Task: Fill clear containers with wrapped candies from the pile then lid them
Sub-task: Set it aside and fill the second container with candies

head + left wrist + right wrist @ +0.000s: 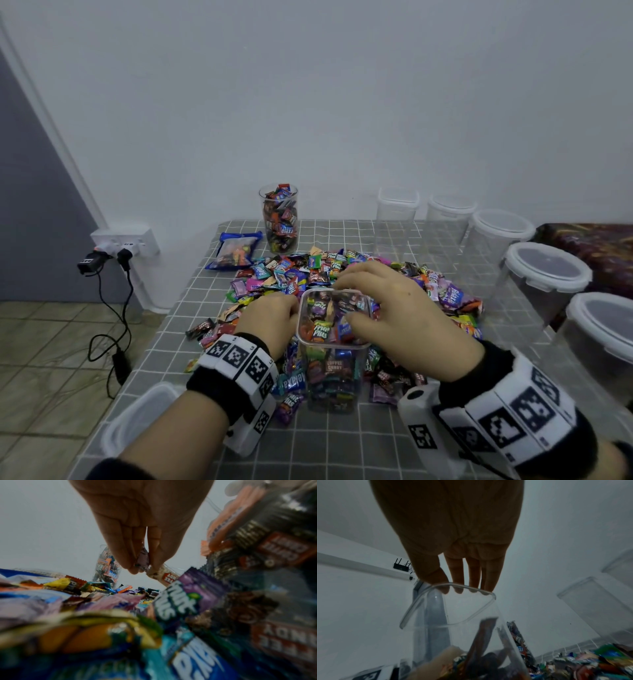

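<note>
Table: grey grid-checked tablecloth against a white wall.
Pile: heap of colourful wrapped candies mid-table.
Container: clear square plastic tub, nearly full, amid the pile.
Right hand: fingertips grasping the tub's rim.
Left hand: pinching a pale purple wrapped candy.
</note>
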Action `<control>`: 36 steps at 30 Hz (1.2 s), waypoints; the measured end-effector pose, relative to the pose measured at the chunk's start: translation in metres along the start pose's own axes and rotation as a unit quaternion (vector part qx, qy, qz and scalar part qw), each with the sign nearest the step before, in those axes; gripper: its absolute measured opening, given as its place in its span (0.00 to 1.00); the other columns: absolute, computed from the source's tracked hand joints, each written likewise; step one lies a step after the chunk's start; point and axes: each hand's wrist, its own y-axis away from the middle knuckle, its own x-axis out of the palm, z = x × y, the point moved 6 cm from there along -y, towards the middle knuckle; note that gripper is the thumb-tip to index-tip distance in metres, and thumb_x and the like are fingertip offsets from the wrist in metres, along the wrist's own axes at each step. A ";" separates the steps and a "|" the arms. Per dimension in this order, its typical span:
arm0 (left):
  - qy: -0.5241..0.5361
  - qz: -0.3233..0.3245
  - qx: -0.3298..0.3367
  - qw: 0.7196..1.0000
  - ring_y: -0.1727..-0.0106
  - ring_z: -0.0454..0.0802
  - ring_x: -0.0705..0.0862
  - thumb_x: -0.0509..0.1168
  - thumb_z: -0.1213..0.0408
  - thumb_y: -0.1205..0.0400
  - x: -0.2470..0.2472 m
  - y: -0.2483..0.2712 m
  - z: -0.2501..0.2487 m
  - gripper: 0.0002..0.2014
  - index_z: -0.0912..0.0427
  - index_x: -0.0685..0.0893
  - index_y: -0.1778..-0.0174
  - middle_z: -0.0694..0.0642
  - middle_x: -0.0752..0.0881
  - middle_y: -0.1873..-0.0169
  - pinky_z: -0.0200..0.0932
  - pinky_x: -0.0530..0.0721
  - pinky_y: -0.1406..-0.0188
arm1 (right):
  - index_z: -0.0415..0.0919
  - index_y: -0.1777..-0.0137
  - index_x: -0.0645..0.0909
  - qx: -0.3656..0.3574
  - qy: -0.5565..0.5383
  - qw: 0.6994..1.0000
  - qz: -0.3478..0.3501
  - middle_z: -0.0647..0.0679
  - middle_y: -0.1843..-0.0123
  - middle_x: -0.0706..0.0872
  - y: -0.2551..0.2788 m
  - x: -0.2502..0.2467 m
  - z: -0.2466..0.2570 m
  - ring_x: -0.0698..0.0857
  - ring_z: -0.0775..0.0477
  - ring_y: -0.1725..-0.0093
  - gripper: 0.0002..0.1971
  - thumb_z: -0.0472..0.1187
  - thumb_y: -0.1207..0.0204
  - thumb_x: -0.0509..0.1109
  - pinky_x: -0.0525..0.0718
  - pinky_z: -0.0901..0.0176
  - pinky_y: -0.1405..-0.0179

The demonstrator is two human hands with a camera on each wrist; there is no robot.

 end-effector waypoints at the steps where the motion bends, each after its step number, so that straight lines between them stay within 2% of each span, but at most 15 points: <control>1: 0.003 -0.001 0.000 1.000 0.60 0.48 0.72 0.57 0.58 0.16 0.000 0.000 0.000 0.10 0.57 0.82 0.54 0.50 0.76 0.61 0.39 0.69 0.60 | 0.47 0.36 0.80 0.006 -0.013 1.000 -0.009 0.57 0.38 0.77 0.001 -0.001 -0.002 0.74 0.62 0.38 0.24 0.52 0.30 0.60 0.64 0.82 0.41; 3: 0.008 -0.006 -0.002 1.000 0.59 0.47 0.72 0.57 0.59 0.16 -0.001 -0.001 0.000 0.10 0.57 0.83 0.52 0.51 0.78 0.60 0.39 0.69 0.60 | 0.52 0.29 0.73 0.035 -0.042 0.999 0.000 0.61 0.33 0.73 0.003 0.000 -0.008 0.70 0.65 0.34 0.29 0.59 0.30 0.62 0.63 0.79 0.36; 5: 0.014 -0.016 -0.002 1.000 0.59 0.48 0.74 0.58 0.59 0.16 -0.003 0.000 -0.001 0.09 0.57 0.83 0.52 0.50 0.78 0.60 0.38 0.69 0.61 | 0.54 0.20 0.59 0.081 -0.083 0.991 0.067 0.64 0.26 0.66 0.008 0.005 -0.016 0.63 0.67 0.27 0.40 0.60 0.29 0.73 0.63 0.71 0.29; 6: 0.023 -0.024 -0.003 0.999 0.58 0.49 0.76 0.59 0.60 0.17 -0.003 0.001 0.000 0.09 0.57 0.83 0.52 0.51 0.80 0.59 0.38 0.69 0.61 | 0.54 0.17 0.52 0.103 -0.108 0.983 0.107 0.65 0.25 0.62 0.011 0.010 -0.019 0.60 0.68 0.25 0.47 0.58 0.31 0.75 0.61 0.70 0.29; 8: 0.050 -0.044 -0.014 0.998 0.53 0.50 0.80 0.60 0.60 0.17 -0.007 0.003 0.001 0.09 0.56 0.85 0.52 0.50 0.84 0.55 0.38 0.71 0.60 | 0.55 0.17 0.43 0.131 -0.148 0.967 0.160 0.68 0.26 0.58 0.016 0.019 -0.024 0.57 0.70 0.26 0.53 0.54 0.33 0.77 0.60 0.78 0.34; 10: 0.081 -0.072 -0.027 0.994 0.55 0.48 0.80 0.61 0.59 0.17 -0.011 0.006 0.005 0.08 0.55 0.85 0.53 0.50 0.84 0.56 0.38 0.72 0.60 | 0.58 0.18 0.45 0.144 -0.175 0.960 0.164 0.69 0.28 0.61 0.019 0.025 -0.028 0.63 0.70 0.29 0.52 0.51 0.33 0.79 0.64 0.85 0.40; 13: 0.129 -0.103 -0.042 0.985 0.58 0.46 0.79 0.64 0.61 0.19 -0.019 0.010 0.011 0.06 0.55 0.86 0.56 0.49 0.85 0.59 0.40 0.72 0.60 | 0.63 0.28 0.53 0.154 -0.199 0.959 0.133 0.62 0.31 0.71 0.019 0.029 -0.033 0.72 0.69 0.33 0.44 0.48 0.34 0.81 0.72 0.72 0.33; 17: 0.178 -0.130 -0.056 0.974 0.58 0.46 0.81 0.65 0.64 0.20 -0.030 0.017 0.018 0.05 0.53 0.86 0.59 0.46 0.84 0.61 0.39 0.72 0.60 | 0.64 0.30 0.54 0.157 -0.211 0.955 0.134 0.62 0.32 0.73 0.019 0.030 -0.034 0.72 0.67 0.31 0.43 0.48 0.34 0.81 0.74 0.61 0.31; 20: 0.212 -0.171 -0.047 0.961 0.59 0.46 0.81 0.67 0.66 0.21 -0.049 0.019 0.018 0.05 0.51 0.85 0.60 0.46 0.84 0.63 0.40 0.74 0.58 | 0.64 0.29 0.54 0.155 -0.215 0.955 0.135 0.62 0.32 0.73 0.019 0.029 -0.033 0.72 0.67 0.32 0.43 0.48 0.34 0.81 0.74 0.64 0.32; 22: 0.222 -0.203 -0.036 0.953 0.61 0.42 0.79 0.68 0.67 0.22 -0.066 0.020 0.016 0.05 0.54 0.87 0.60 0.45 0.82 0.65 0.36 0.71 0.61 | 0.63 0.28 0.54 0.157 -0.218 0.954 0.134 0.63 0.32 0.72 0.019 0.029 -0.034 0.72 0.67 0.32 0.43 0.47 0.33 0.81 0.74 0.65 0.33; 26: 0.238 -0.245 0.013 0.940 0.57 0.48 0.81 0.68 0.68 0.23 -0.095 0.022 0.000 0.05 0.55 0.88 0.62 0.44 0.83 0.65 0.45 0.78 0.56 | 0.64 0.30 0.54 0.159 -0.221 0.953 0.134 0.63 0.33 0.72 0.020 0.029 -0.033 0.73 0.66 0.33 0.42 0.46 0.33 0.80 0.75 0.66 0.34; 28: 0.235 -0.252 0.051 0.937 0.60 0.46 0.82 0.68 0.67 0.24 -0.102 0.025 -0.012 0.04 0.56 0.88 0.62 0.43 0.84 0.65 0.42 0.78 0.55 | 0.64 0.30 0.55 0.162 -0.226 0.952 0.128 0.61 0.33 0.73 0.019 0.030 -0.034 0.73 0.66 0.33 0.42 0.45 0.33 0.81 0.76 0.65 0.34; 31: 0.198 -0.249 0.109 0.942 0.62 0.38 0.78 0.68 0.68 0.26 -0.102 0.031 -0.030 0.04 0.57 0.88 0.61 0.45 0.84 0.65 0.25 0.72 0.59 | 0.64 0.31 0.56 0.161 -0.232 0.952 0.119 0.61 0.32 0.73 0.019 0.031 -0.036 0.73 0.66 0.32 0.42 0.44 0.34 0.82 0.75 0.62 0.31; 34: 0.160 -0.231 0.136 0.950 0.59 0.40 0.78 0.66 0.65 0.27 -0.092 0.035 -0.042 0.06 0.56 0.88 0.63 0.45 0.86 0.66 0.29 0.72 0.61 | 0.62 0.29 0.57 0.158 -0.228 0.953 0.117 0.59 0.33 0.74 0.019 0.031 -0.036 0.74 0.67 0.34 0.42 0.44 0.34 0.82 0.77 0.67 0.36; 36: 0.148 -0.216 0.146 0.954 0.60 0.39 0.80 0.64 0.62 0.28 -0.085 0.037 -0.047 0.06 0.54 0.88 0.63 0.43 0.86 0.66 0.33 0.75 0.61 | 0.60 0.27 0.57 0.156 -0.229 0.954 0.115 0.58 0.33 0.75 0.018 0.031 -0.037 0.75 0.66 0.34 0.42 0.44 0.34 0.82 0.78 0.64 0.36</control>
